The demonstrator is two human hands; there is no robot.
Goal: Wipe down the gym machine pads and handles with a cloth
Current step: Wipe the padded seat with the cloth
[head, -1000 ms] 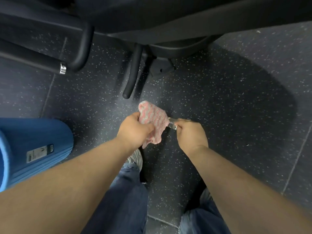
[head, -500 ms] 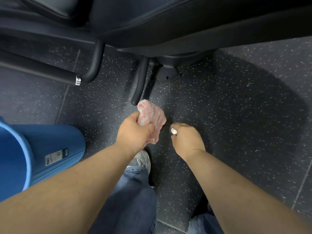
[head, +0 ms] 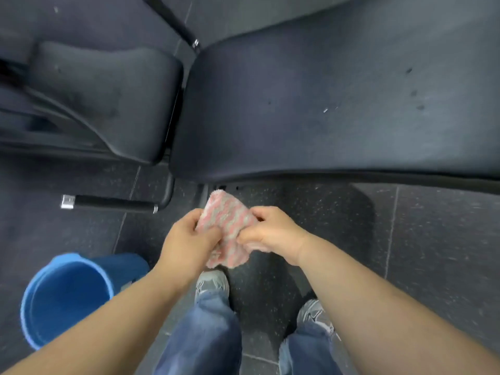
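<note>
Gripping the pink-and-white cloth (head: pixel 227 228) between them, the left hand (head: pixel 186 244) and right hand (head: pixel 273 231) have fingers curled shut on its two edges, holding it above the floor just short of the long black pad (head: pixel 338 104); this looks like readying the cloth, not yet wiping. Next, it must be pressed flat on that pad, or the smaller pad (head: pixel 108 98); the handle (head: pixel 111 203) waits below.
</note>
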